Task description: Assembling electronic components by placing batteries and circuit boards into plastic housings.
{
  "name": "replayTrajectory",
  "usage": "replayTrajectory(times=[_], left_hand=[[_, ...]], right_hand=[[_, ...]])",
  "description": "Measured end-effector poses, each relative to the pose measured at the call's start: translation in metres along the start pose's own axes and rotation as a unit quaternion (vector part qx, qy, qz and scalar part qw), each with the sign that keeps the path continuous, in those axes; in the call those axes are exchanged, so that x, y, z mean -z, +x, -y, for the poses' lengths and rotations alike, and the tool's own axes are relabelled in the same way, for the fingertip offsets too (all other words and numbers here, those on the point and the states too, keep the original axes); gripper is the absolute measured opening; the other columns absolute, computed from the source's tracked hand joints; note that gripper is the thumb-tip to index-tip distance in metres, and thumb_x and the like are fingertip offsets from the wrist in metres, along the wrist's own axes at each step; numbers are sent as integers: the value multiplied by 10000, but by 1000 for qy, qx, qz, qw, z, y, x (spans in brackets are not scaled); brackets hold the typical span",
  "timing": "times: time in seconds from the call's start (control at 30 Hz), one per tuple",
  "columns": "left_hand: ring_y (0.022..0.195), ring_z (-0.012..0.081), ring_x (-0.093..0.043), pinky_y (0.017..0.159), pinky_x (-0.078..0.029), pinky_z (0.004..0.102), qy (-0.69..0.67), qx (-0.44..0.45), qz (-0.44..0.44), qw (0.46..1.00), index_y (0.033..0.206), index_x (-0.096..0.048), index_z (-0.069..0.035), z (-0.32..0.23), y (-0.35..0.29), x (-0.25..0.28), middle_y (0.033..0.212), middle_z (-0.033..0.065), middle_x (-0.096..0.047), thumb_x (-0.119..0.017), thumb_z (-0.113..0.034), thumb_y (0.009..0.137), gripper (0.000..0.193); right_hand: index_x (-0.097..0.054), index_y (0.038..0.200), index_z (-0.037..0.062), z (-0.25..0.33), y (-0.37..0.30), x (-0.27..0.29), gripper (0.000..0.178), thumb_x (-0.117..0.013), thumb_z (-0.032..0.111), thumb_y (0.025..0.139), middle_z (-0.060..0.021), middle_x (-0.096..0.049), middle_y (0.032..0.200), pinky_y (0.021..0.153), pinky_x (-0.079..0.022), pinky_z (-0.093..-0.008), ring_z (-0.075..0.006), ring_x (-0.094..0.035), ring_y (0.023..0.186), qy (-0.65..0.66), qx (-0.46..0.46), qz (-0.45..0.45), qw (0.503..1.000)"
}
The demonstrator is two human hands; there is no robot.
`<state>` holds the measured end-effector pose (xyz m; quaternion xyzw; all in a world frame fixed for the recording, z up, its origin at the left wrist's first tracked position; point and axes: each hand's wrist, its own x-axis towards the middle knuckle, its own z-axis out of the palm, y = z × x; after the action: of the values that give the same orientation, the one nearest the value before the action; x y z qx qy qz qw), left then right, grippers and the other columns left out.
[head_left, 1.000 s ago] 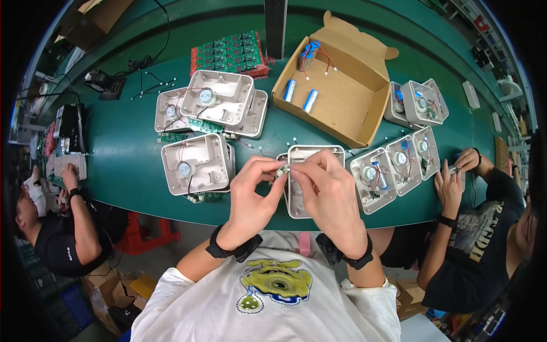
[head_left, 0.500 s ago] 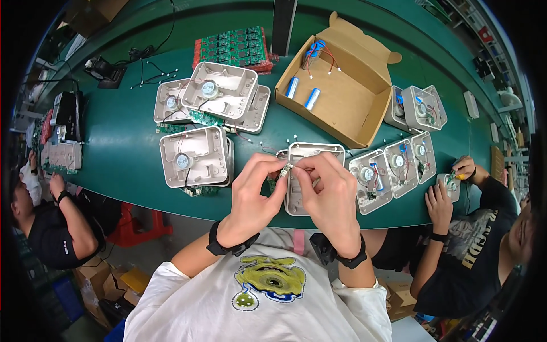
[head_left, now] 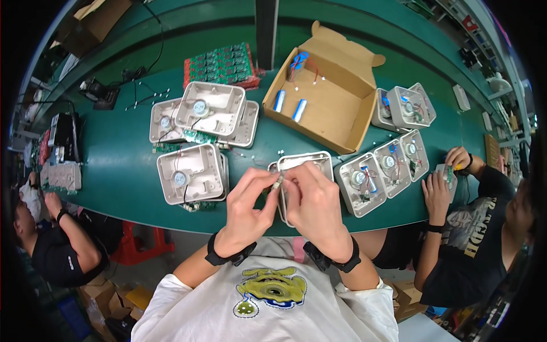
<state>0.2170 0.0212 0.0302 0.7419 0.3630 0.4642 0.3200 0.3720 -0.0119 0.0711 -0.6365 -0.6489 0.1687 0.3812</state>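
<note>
Near the front edge of the bench, my left hand pinches a small circuit board between thumb and fingers. My right hand is closed at the board's other side, its fingertips meeting it. What the right fingertips grip there is too small to make out. Just beneath both hands lies an open white plastic housing, partly covered by them. To my left, stacked housings hold a round speaker with thin wires. On the right stand several more housings with speakers, wires and blue battery cells.
Behind my hands an open cardboard box holds blue batteries. Green circuit boards lie in red wrap at the back left. One co-worker's hands work at the right; another person sits at the left. A dark post rises behind.
The whole view has shifted slightly, moving the bench's things a little leftward. Both hands stay together at the small circuit board, turned slightly. The co-worker at the right has moved a hand.
</note>
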Motion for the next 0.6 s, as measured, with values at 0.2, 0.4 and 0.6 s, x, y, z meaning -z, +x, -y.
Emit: replayTrajectory(times=[0.2, 0.4, 0.6], left_hand=[[888, 207, -681, 802, -564, 302, -38, 68, 20, 997, 1161, -712, 50, 7, -1, 5, 1043, 135, -688, -750, 107, 874, 295], [875, 176, -675, 794, -568, 282, -93, 140, 2, 986, 1158, -717, 37, 7, -7, 2, 1053, 104, -670, -740, 87, 908, 256], [868, 170, -678, 776, -575, 279, -35, 107, 36, 993, 1152, -715, 38, 6, 3, 11, 1037, 107, -666, -742, 70, 920, 236]], right_hand=[[-756, 998, 17, -15, 52, 64, 101, -701, 4, 915, -168, -731, 975, 747, -594, -441, -408, -722, 861, -76, 88, 28, 993], [-780, 1080, 74, -110, 152, 28, 260, -683, 53, 840, -139, -769, 1083, 886, -584, -492, -378, -735, 991, -217, 177, 241, 929], [-714, 1093, 47, -139, 157, 10, 241, -666, 71, 859, -187, -759, 1051, 880, -592, -489, -409, -734, 987, -289, 255, 289, 876]])
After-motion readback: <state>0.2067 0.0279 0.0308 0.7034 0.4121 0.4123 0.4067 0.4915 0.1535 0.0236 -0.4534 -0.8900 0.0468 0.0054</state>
